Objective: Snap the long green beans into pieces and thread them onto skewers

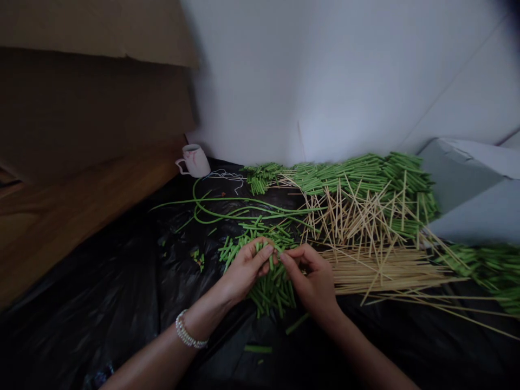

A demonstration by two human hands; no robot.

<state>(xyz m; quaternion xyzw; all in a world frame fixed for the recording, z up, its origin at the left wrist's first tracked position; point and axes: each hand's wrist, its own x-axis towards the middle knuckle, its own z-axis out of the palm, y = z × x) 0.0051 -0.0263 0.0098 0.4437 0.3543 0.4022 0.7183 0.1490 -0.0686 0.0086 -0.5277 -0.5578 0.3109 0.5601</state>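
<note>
My left hand (247, 266), with a beaded bracelet at its wrist, closes its thumb and fingers around short cut green stem pieces (271, 262) that look like garlic scapes. Its fingertips meet those of my right hand (316, 277), which is pinched at the end of the pieces. Whatever thin thing the right fingers grip is too small to make out. Beneath both hands spreads a loose pile of cut green stems (280, 298). Thin bamboo skewers (377, 271) lie in a bundle just right of my right hand, partly hidden behind it.
Skewers threaded with green stems (357, 170) are stacked along the white wall (260, 81); more stems (491, 265) lie at right. Long uncut stems (227, 216) curl behind the pile. A mug (195, 161) stands by the wooden furniture (93, 206). Black plastic sheeting (122, 303) covers the surface.
</note>
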